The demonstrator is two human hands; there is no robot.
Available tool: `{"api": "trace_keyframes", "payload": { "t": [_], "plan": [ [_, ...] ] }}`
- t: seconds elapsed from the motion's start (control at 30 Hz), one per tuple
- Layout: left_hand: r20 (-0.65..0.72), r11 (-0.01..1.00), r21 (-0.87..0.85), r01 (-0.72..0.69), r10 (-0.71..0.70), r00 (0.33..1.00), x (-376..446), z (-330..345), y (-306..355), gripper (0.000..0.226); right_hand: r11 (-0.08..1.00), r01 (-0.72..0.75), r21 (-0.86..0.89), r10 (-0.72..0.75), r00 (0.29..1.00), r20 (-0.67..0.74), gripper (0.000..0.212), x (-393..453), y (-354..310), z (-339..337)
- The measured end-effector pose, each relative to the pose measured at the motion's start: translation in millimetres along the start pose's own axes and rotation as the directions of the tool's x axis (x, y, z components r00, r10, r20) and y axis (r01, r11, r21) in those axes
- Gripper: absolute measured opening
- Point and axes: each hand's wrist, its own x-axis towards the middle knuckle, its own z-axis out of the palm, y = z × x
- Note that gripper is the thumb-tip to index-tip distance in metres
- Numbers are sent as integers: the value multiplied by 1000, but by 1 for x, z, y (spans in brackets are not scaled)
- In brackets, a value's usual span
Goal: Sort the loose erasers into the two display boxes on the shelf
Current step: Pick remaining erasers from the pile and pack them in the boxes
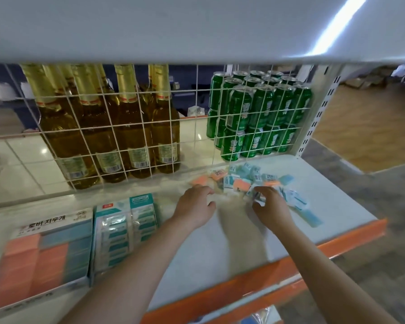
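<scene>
A: Right hand [270,203]: fingers curled into the near edge of the loose erasers [250,181]; blurred, cannot tell whether it holds one. Left hand [197,206]: loosely curled beside the pile, holding nothing.

B: Advice: take one colour per grab. Pile sits on the shelf [337,206] by the mesh [126,136]; orange and teal sleeves, mixed. Orange-and-blue box [45,253] and teal box [124,230] stand far left.

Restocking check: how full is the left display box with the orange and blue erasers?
Nearly full: the left display box shows orange and blue erasers packed in tight rows across its open front, with no gaps in view.
</scene>
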Motion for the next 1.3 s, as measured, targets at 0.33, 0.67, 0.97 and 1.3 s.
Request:
{"api": "trace_keyframes", "payload": {
  "t": [0.33,0.67,0.97,1.3],
  "plan": [
    [-96,990,-112,85,-96,991,33,26,17,26,998,59,-21,-59,998,37,42,15,5,-5],
    [-55,999,-36,-2,0,999,47,43,20,37,981,122,-151,-102,986,133,63,7,13,-4],
    [-7,993,80,-82,83,997,55,39,19,32,978,156,-136,-135,979,152,52,3,18,-7],
    [56,999,32,-40,38,998,64,38,23,31,976,175,-126,-160,980,121,30,-8,20,-12]
  ]
}}
